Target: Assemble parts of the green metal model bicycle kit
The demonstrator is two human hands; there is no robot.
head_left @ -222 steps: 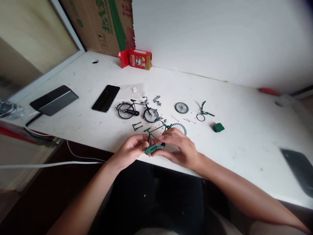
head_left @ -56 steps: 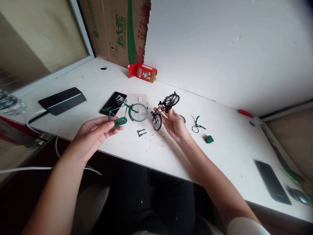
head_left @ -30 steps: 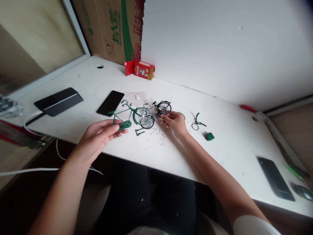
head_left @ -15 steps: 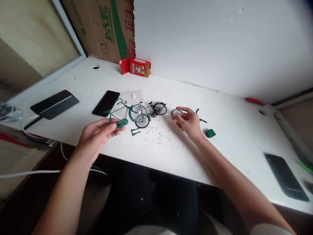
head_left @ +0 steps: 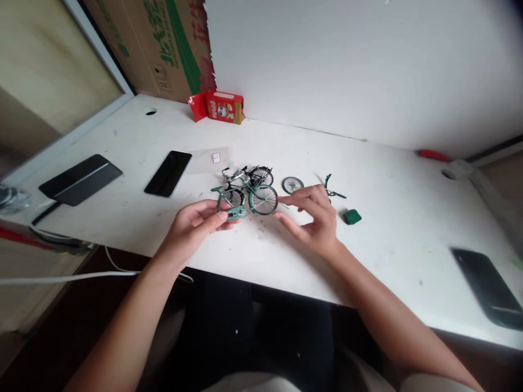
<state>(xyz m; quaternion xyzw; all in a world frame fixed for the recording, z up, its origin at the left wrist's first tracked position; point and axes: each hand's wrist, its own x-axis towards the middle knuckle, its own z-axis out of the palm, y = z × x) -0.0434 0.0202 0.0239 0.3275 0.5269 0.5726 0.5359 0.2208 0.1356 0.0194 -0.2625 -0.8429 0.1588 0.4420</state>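
My left hand (head_left: 204,220) is closed on a green model bicycle (head_left: 245,191), thumb and fingers pinching it at the chain guard, where no rear wheel shows. The bicycle's spoked front wheel (head_left: 263,200) points right, towards my right hand (head_left: 312,218). That hand has its thumb and index finger apart, the tips close by the wheel's edge; whether they touch it I cannot tell. Behind the held bicycle a black model bicycle (head_left: 261,175) stands partly hidden. A loose spoked wheel (head_left: 293,185) lies on the table just beyond my right hand.
Right of my right hand lie a green handlebar-like part (head_left: 328,184) and a small green block (head_left: 352,216). Dark phones (head_left: 168,173) and a black flat device (head_left: 486,286) rest on the white table (head_left: 368,174). A red box (head_left: 225,107) stands at the back.
My left hand has brought the green bicycle to the right. My right hand has come away from the loose wheel, which stays on the table, and is now at the bicycle's front wheel.
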